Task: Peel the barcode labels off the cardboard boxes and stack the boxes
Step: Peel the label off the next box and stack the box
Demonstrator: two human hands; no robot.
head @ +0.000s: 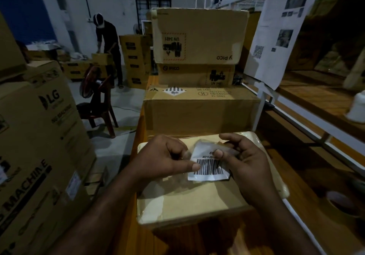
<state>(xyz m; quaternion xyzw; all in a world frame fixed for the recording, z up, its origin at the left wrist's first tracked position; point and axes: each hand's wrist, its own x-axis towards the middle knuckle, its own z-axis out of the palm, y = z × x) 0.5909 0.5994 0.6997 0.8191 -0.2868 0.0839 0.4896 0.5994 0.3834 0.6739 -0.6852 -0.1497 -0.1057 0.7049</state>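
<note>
A flat cardboard box (197, 201) wrapped in clear film lies on the wooden table in front of me. Above its top, both hands hold a white barcode label (209, 167) that is lifted and curled away from the box. My left hand (164, 158) pinches the label's left edge between thumb and fingers. My right hand (246, 162) grips its upper right part, thumb pressed on the printed side. Behind this box stands a stack of three cardboard boxes (199, 88), the top one (199, 35) printed upside down.
Large LG boxes (39, 146) stand close on my left. A roll of tape (343, 205) lies on the table (292, 233) at right, with a white rail and a hanging poster (276, 31) beyond. Further back, a person (108, 43) bends over boxes near a chair (98, 100).
</note>
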